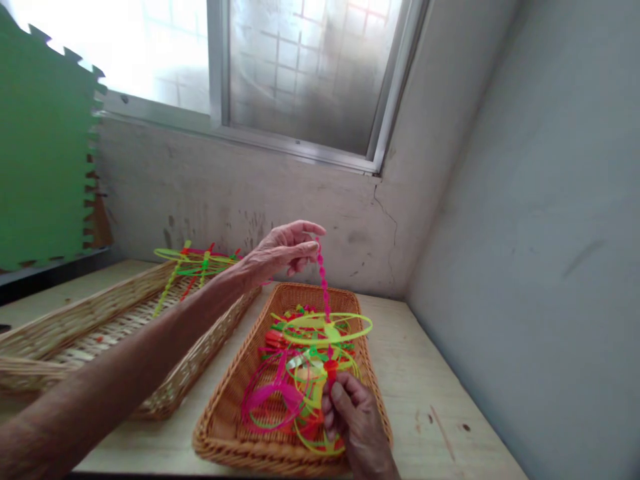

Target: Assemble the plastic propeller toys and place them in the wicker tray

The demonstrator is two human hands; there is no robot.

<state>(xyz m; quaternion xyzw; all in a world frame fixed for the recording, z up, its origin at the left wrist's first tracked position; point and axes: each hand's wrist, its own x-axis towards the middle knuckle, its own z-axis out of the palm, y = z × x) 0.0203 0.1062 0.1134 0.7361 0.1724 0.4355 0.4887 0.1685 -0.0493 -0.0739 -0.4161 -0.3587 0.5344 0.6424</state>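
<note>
My left hand (293,248) is raised above the brown wicker basket, its thumb and fingers closed at the top end of a pink twisted stick (324,283). The stick runs down through the hub of a yellow ringed propeller (357,333), which sits level partway along it. Lower down, my right hand (353,413) is closed around a red handle piece (331,373) at the stick's bottom end. Under both hands, the brown basket (220,410) contains more propellers, among them a pink one (275,393), and a heap of small coloured plastic parts behind them.
To the left stands a pale wicker basket (65,333) with several put-together spinning toys (200,257) at its far end. Both baskets rest on a wooden table (440,400). A green foam mat (45,147) stands at the left, a window (300,73) behind, and a wall (540,200) at the right.
</note>
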